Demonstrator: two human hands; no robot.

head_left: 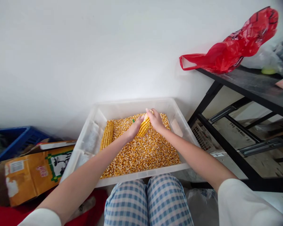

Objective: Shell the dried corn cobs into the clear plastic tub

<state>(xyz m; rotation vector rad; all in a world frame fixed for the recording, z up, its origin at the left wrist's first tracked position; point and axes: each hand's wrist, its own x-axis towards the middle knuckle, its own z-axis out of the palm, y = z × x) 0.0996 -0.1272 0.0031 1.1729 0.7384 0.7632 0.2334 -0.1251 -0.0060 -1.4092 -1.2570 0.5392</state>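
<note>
Both my hands are closed around one yellow corn cob (144, 126), held tilted above loose kernels. My left hand (135, 127) grips its left side, and my right hand (155, 120) wraps its upper right end. Below lies a thick bed of corn kernels (141, 153) in a translucent plastic bin (134, 106). Along the bin's left inside, more corn cobs (107, 135) lie on the kernels. A small green bit (133, 121) shows beside my left fingers; I cannot make out what it is.
To the right stands a black-framed table (245, 84) with a red plastic bag (235, 47) on it. A torn orange cardboard box (35, 169) and a blue crate (16, 135) are at the left. A white wall (108, 56) rises behind the bin. My knees (147, 201) are against its near side.
</note>
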